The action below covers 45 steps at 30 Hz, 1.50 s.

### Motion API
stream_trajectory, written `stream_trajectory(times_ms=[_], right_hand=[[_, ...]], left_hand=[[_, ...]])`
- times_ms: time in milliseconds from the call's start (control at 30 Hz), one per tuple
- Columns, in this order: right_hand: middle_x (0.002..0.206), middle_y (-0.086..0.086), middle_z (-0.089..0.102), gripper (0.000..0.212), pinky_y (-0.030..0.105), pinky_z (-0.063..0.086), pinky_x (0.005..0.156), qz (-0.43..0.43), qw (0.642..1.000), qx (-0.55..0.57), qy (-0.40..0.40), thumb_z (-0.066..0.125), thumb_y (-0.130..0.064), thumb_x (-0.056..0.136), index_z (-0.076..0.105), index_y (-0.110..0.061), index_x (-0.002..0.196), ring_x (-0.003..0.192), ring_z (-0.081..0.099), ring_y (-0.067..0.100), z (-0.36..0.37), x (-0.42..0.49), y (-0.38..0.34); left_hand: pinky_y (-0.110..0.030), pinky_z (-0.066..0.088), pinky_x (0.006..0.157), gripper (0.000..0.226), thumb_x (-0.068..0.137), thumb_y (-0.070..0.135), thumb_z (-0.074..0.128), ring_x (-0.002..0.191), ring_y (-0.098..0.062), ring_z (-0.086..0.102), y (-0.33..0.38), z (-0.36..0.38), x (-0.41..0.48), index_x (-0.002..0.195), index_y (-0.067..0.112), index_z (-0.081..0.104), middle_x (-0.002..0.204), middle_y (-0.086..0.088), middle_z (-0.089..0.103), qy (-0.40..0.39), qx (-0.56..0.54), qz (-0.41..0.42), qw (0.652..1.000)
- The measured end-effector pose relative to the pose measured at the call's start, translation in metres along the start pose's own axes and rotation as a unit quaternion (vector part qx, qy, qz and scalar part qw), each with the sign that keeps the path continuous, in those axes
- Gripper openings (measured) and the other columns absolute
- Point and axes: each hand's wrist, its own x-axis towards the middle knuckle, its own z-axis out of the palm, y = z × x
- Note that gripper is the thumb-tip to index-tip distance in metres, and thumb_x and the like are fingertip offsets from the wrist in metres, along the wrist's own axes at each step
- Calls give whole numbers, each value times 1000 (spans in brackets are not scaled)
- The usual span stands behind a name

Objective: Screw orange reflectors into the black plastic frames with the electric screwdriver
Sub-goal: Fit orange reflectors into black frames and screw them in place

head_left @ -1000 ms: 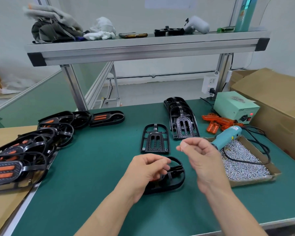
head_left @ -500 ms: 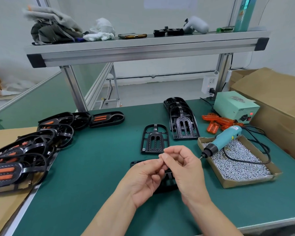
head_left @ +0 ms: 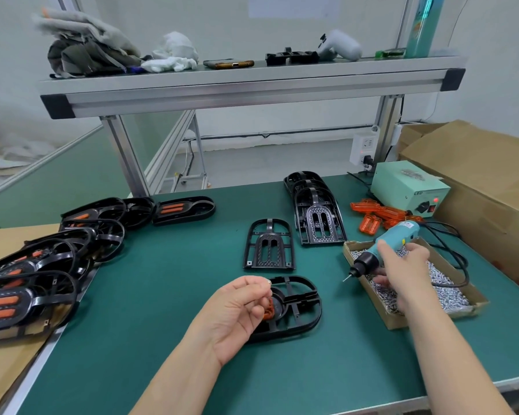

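Lower centre: left hand (head_left: 237, 313), fingers curled, pinches a small silver screw (head_left: 268, 282) above the oval black plastic frame (head_left: 315, 310) carrying an orange reflector (head_left: 268, 308). Centre right: right hand (head_left: 402, 272) grips the teal electric screwdriver (head_left: 397, 235) over the cardboard screw tray (head_left: 478, 302).

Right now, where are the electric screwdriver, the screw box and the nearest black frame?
electric screwdriver (head_left: 402, 232): head view, on its teal body.
screw box (head_left: 367, 287): head view, on its left cardboard wall.
nearest black frame (head_left: 297, 301): head view, on its central crossbars.
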Motion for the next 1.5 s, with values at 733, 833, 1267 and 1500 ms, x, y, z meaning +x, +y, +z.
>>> stream_trajectory(times_ms=[733, 833, 1267, 1500], right_hand=[[67, -2, 53, 17, 21, 42, 57, -28, 884, 450, -121, 70, -11, 89, 56, -17, 97, 56, 49, 11, 57, -72, -66], [61, -5, 57, 16, 19, 44, 51, -79, 886, 444, -109, 67, -6, 90, 57, -17, 90, 50, 50, 9, 70, -91, -72], [53, -3, 54, 17, 25, 44, 51, -117, 893, 430, -66, 71, -13, 88, 57, -20, 82, 44, 47, 13, 89, -112, -70], [54, -3, 55, 16, 25, 45, 53, -113, 896, 426, -61, 72, -16, 86, 57, -21, 83, 46, 49, 12, 91, -110, -67]], left_hand=[[-15, 49, 51, 8, 80, 0, 71, 63, -12, 57, -8, 0, -7, 78, 7, 67, 78, -11, 62, -23, 42, 11, 999], [-16, 49, 51, 10, 76, -2, 72, 65, -13, 57, -8, 0, -10, 80, 6, 66, 79, -12, 61, -28, 33, 17, 999], [-16, 51, 53, 9, 76, -3, 72, 66, -14, 58, -12, -5, -9, 76, 5, 69, 79, -14, 62, -38, -2, 14, 999], [-16, 51, 52, 9, 74, -3, 72, 65, -14, 58, -14, -6, -9, 76, 5, 69, 79, -13, 63, -36, -14, 8, 999]])
